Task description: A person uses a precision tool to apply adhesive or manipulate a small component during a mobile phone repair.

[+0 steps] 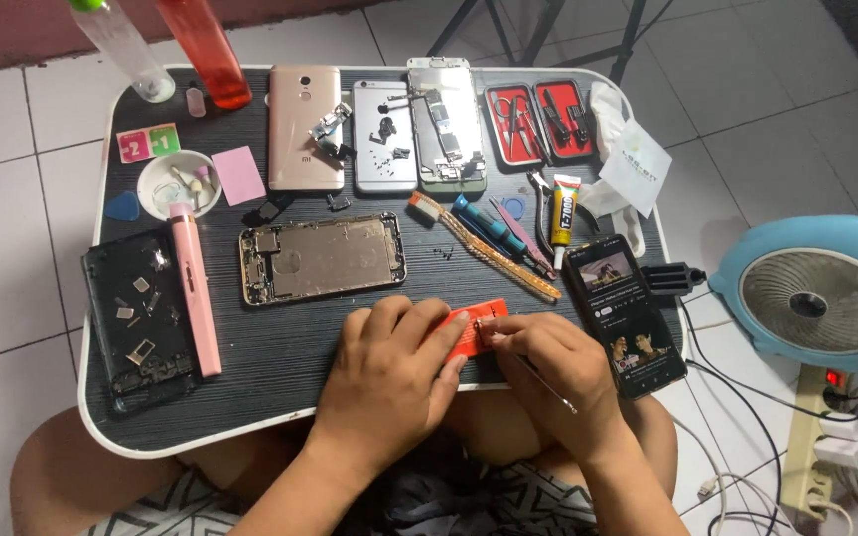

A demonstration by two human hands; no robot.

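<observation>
The orange-red flat piece (469, 333) lay near the front edge of the small dark lap table (280, 367), between our two hands. From the head view, our left hand (389, 372) covered its left part, fingers curled loosely down over it and pressing it to the tabletop. Our right hand (548, 367) was closed in a pinch around a thin metal tool (546, 382), whose fine end met the piece at its right side; the tool's free end stuck out past our wrist toward us.

Just behind the piece we saw an opened phone frame (322, 258) lying flat, its bare metal inside facing up. To the left stood a black tray (139, 323) with small parts in it, and a pink pen-shaped tool (196, 293) lay along its right side. At the far edge we had a gold phone (304, 127), a silver phone back (385, 134) with loose small parts on it, and another stripped frame (446, 124) side by side, then an open red-lined tool case (540, 121). A tube of glue (562, 213) and several screwdrivers (494, 230) lay between that case and our right hand. A lit phone (625, 313) rested just right of our right hand. A small white dish (179, 184) sat at the left, near a clear bottle (123, 45) and a red bottle (203, 50). Off the table to the right stood a light blue fan (816, 293) on the tiled floor.
</observation>
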